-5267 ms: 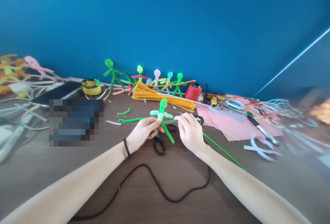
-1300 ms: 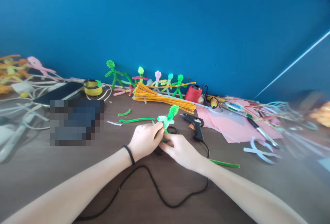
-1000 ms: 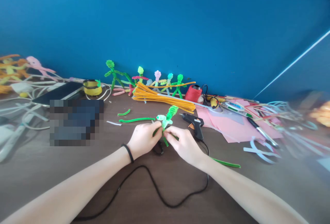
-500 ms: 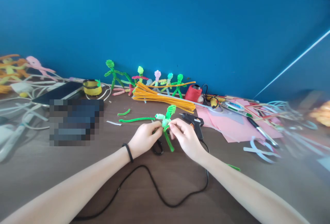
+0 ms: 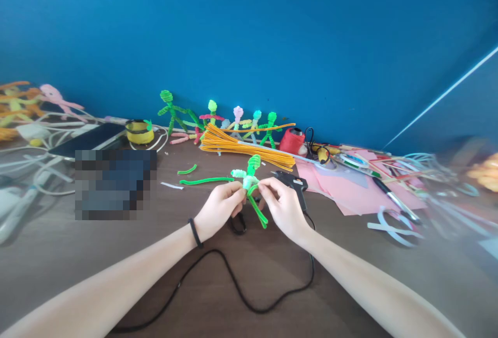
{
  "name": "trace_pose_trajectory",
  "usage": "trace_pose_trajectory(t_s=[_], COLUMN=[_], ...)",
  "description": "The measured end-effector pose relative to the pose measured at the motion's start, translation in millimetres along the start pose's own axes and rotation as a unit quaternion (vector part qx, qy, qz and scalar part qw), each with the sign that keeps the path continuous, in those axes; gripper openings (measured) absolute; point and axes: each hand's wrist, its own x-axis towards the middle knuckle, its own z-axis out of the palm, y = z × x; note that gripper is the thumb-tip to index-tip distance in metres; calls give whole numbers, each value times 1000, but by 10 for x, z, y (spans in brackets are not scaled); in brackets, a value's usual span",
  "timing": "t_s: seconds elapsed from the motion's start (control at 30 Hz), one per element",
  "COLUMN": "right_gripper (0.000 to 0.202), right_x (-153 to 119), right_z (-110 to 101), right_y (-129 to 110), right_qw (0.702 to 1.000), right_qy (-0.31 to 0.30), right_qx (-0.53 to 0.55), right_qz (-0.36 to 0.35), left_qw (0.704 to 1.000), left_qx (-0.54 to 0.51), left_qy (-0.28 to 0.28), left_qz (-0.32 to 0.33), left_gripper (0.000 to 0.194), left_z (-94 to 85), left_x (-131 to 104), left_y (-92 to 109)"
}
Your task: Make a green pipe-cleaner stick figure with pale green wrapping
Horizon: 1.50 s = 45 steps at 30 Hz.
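Between my hands is a green pipe-cleaner figure (image 5: 252, 167) with a coiled head, pale mint coils at its middle and one arm, and straight green legs hanging down. My left hand (image 5: 222, 204) pinches the figure's body from the left, a black band around that wrist. Thumb and finger of my right hand (image 5: 283, 205) close on the figure's right side, near the top of a leg. A long green pipe cleaner (image 5: 206, 180) lies just beyond my left hand, with a short green piece (image 5: 187, 170) behind it. Past my right hand rests a black glue gun (image 5: 292, 182).
Several finished pipe-cleaner figures (image 5: 169, 109) lean along the blue wall. In front of them lies a bundle of orange pipe cleaners (image 5: 241, 146). Pink paper sheets (image 5: 342, 187) and a marker (image 5: 392, 198) are at right. A phone (image 5: 87, 139) lies left; a black cord (image 5: 229, 275) crosses the front.
The figure has tilted slightly to the left, and its legs have swung a little to the right. Both hands keep their pinch on it, with only small finger shifts.
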Motion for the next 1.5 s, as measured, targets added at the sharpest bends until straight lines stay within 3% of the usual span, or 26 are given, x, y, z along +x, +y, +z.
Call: trace_pose_trajectory(t_s=[0.27, 0.43, 0.67, 0.9, 1.07, 1.17, 1.27, 1.4, 1.5], right_gripper=[21, 25, 26, 32, 38, 39, 38, 37, 34], right_x=[-19, -36, -73, -100, -111, -143, -190, -221, -206], right_z=[19, 19, 86, 152, 157, 184, 210, 211, 183], right_y=[63, 64, 165, 111, 106, 101, 63, 13, 0], right_qw=[985, 971, 953, 899, 880, 879, 887, 904, 927], right_qy=[19, -55, -99, -120, -120, -115, -109, -119, -112], right_qx=[-159, -215, -250, -393, -418, -412, -397, -370, -320], right_qz=[-65, -83, -136, -153, -189, -209, -209, -177, -163], left_qw=[998, 997, 995, 989, 983, 987, 990, 965, 946], left_qx=[-53, -70, -90, -120, -139, -94, 27, 208, 280], left_qy=[17, 29, 42, 92, 122, 130, 136, 146, 143], left_qz=[-12, -18, -16, -2, 5, 6, 27, 68, 72], left_gripper=[23, 24, 22, 24, 22, 23, 26, 27, 26], left_z=[15, 31, 46, 31, -3, -16, -29, -50, -68], left_x=[2, -25, -35, -10, 28, 31, 15, 2, 12], left_y=[2, 38, 27, 31, -9, -28, -29, -15, -13])
